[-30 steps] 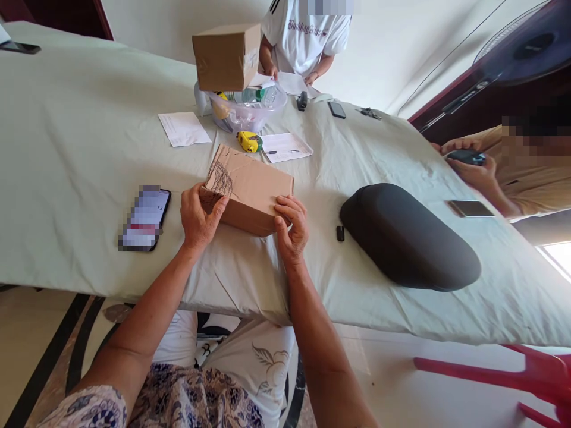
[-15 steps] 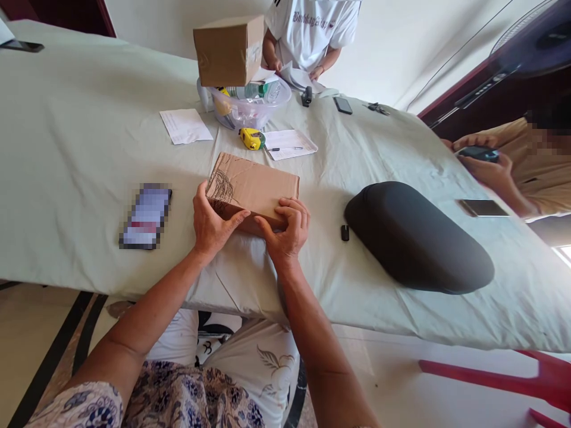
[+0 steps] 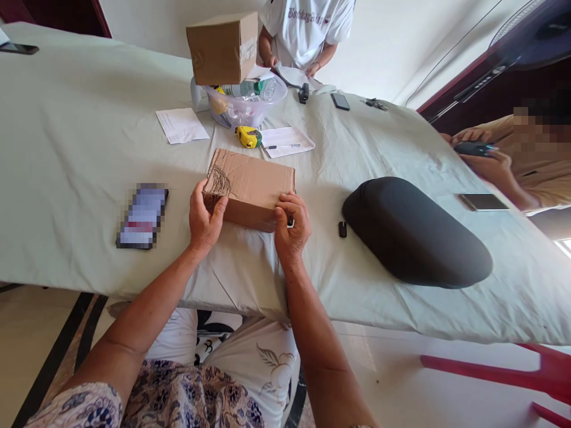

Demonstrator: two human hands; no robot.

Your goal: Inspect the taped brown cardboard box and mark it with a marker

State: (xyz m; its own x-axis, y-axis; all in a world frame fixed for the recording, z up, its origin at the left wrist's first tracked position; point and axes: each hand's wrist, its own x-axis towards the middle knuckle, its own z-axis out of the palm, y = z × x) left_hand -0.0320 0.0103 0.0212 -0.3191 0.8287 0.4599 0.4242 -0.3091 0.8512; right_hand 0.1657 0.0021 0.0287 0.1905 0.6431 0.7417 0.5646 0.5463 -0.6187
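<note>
A flat brown cardboard box [image 3: 252, 184] with a dark scribble on its left corner lies on the pale green tablecloth [image 3: 80, 148] in front of me. My left hand [image 3: 204, 221] grips the box's near left corner, thumb on the side. My right hand [image 3: 291, 226] is curled shut on the near right corner, with a small dark and white thing showing between its fingers that I cannot make out.
A phone [image 3: 143, 215] lies left of the box. To the right sit a black oblong case [image 3: 414, 232] and a small black piece [image 3: 342, 229]. Farther back are a yellow tape measure [image 3: 248, 137], papers, a clear bowl [image 3: 245, 104] and a second box [image 3: 223, 47]. Two other people are at the far and right sides.
My right hand slid along the box's near edge toward the middle, then back to the right corner. The box shifted slightly. My left hand stayed on the left corner.
</note>
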